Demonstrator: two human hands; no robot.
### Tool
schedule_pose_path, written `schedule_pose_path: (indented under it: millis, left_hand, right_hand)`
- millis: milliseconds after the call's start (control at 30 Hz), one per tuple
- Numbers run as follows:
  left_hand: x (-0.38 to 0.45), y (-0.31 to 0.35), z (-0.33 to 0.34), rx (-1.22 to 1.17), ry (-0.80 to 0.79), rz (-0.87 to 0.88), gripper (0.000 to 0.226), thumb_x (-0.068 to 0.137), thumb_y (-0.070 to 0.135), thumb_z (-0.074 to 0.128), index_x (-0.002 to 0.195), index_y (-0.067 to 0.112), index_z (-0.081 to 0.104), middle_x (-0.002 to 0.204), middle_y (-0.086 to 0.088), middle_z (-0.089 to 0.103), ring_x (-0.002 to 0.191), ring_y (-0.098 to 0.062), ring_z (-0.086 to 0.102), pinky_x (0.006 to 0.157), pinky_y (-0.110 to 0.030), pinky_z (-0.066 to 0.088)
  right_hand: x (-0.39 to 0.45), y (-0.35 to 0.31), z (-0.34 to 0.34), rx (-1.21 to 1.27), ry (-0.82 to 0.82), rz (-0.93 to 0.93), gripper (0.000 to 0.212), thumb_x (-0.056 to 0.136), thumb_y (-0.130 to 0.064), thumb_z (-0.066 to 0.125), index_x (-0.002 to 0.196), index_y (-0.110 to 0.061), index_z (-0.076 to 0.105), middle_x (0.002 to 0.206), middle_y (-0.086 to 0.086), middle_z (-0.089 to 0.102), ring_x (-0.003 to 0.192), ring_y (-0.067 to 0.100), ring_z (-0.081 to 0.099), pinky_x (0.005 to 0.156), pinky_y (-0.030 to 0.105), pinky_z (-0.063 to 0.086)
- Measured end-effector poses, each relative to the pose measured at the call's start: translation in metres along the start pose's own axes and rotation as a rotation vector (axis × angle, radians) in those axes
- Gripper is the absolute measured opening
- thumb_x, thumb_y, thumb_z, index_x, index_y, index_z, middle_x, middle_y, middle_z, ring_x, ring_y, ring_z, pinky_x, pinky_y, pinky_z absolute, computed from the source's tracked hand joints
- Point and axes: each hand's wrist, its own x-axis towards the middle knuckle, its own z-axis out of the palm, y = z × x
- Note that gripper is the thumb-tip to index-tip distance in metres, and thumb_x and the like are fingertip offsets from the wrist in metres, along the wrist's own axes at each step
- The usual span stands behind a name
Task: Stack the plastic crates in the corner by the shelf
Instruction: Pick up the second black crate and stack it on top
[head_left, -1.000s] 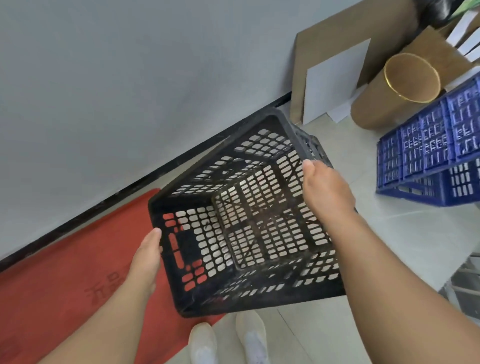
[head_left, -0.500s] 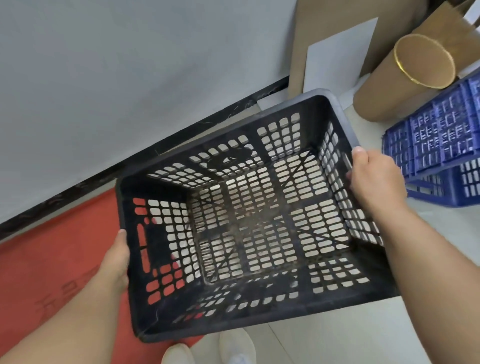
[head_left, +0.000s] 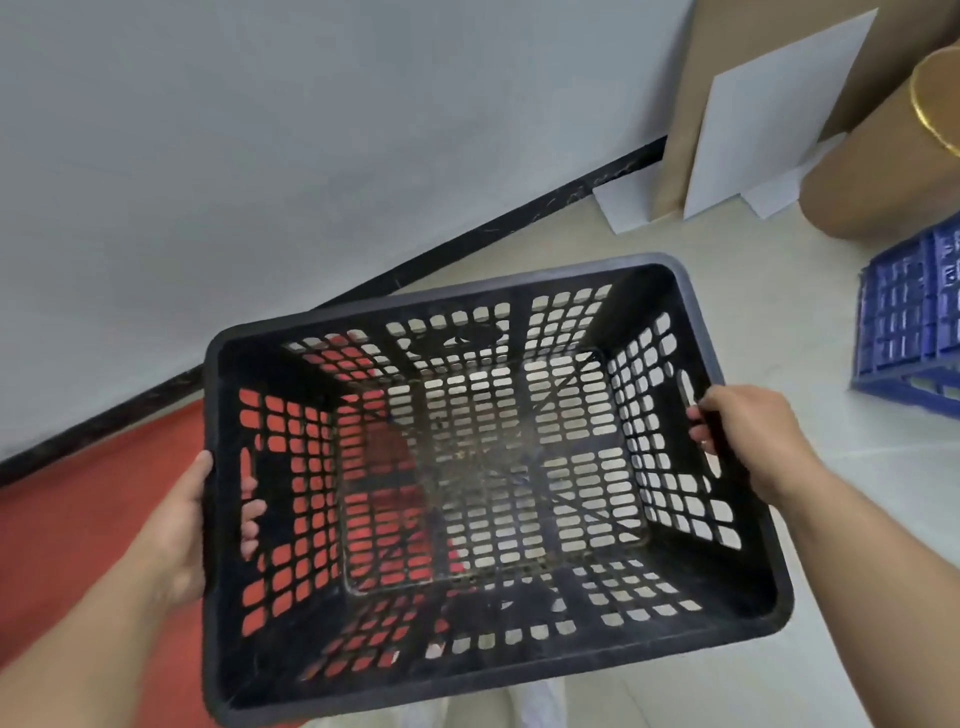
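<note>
Black crate (head_left: 483, 467) now level, unlabelled

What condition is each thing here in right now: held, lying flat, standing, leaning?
Black crate: empty, opening up, held off the floor by both hands.
Left hand: grips the crate's left handle slot.
Right hand: grips the right handle slot.
Blue crate: on the floor, untouched.
Red mat: lying flat.
Cardboard drum: standing upright.
White board: leaning against cardboard.
</note>
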Motion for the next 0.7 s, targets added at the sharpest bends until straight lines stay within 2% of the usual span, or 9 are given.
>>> schedule_pose_path:
  millis: [67, 133, 200, 333, 567, 700]
  left_hand:
    - [-0.014, -0.005, -0.040, -0.071, 0.079, 0.039, 0.056, 0.090, 0.061, 0.034, 0.087, 0.010, 0.059, 0.058, -0.003, 0.056, 0.035, -0.012, 0.048, 0.037, -0.018, 0.043]
    - [-0.022, -0.011, -0.078, -0.136, 0.141, 0.060, 0.054, 0.091, 0.058, 0.034, 0.087, 0.010, 0.058, 0.046, 0.001, 0.054, 0.031, -0.011, 0.046, 0.037, -0.015, 0.041]
    - [-0.025, -0.021, -0.118, -0.197, 0.187, 0.061, 0.051, 0.091, 0.056, 0.034, 0.087, 0.010, 0.057, 0.042, 0.002, 0.054, 0.030, -0.010, 0.045, 0.036, -0.014, 0.040]
    - [-0.015, -0.046, -0.190, -0.301, 0.279, 0.044, 0.051, 0.091, 0.058, 0.034, 0.088, 0.013, 0.056, 0.042, 0.004, 0.055, 0.031, -0.008, 0.047, 0.036, -0.013, 0.041]
    - [0.024, -0.059, -0.299, -0.279, 0.402, 0.057, 0.046, 0.095, 0.049, 0.029, 0.081, 0.013, 0.055, 0.040, 0.003, 0.056, 0.030, -0.009, 0.049, 0.035, -0.013, 0.040]
    - [0.046, -0.074, -0.342, -0.263, 0.387, 0.044, 0.045, 0.096, 0.043, 0.027, 0.084, 0.012, 0.057, 0.044, 0.002, 0.062, 0.037, -0.009, 0.056, 0.041, -0.016, 0.045]
  right_hand:
    - [-0.016, -0.005, 0.025, -0.022, -0.119, -0.012, 0.018, 0.087, -0.004, 0.048, 0.074, -0.004, 0.059, 0.078, 0.018, 0.060, 0.067, 0.026, 0.053, 0.061, 0.033, 0.043]
    - [-0.032, -0.009, 0.053, -0.050, -0.221, -0.029, 0.017, 0.093, -0.011, 0.049, 0.082, -0.006, 0.062, 0.079, 0.015, 0.062, 0.070, 0.026, 0.056, 0.068, 0.036, 0.048]
    - [-0.047, -0.011, 0.084, -0.115, -0.307, -0.051, 0.023, 0.097, -0.022, 0.047, 0.093, -0.008, 0.063, 0.082, 0.012, 0.065, 0.073, 0.026, 0.059, 0.071, 0.039, 0.049]
    - [-0.079, -0.012, 0.151, -0.207, -0.425, -0.062, 0.037, 0.098, -0.032, 0.034, 0.095, -0.010, 0.064, 0.079, 0.009, 0.064, 0.073, 0.024, 0.060, 0.063, 0.032, 0.047]
    - [-0.121, -0.013, 0.278, -0.195, -0.445, -0.110, 0.035, 0.095, -0.029, 0.036, 0.098, -0.006, 0.062, 0.078, 0.011, 0.056, 0.070, 0.022, 0.052, 0.057, 0.030, 0.043]
    - [-0.135, -0.003, 0.330, -0.213, -0.408, -0.151, 0.036, 0.096, -0.026, 0.035, 0.100, -0.001, 0.061, 0.075, 0.013, 0.058, 0.072, 0.027, 0.054, 0.063, 0.033, 0.042]
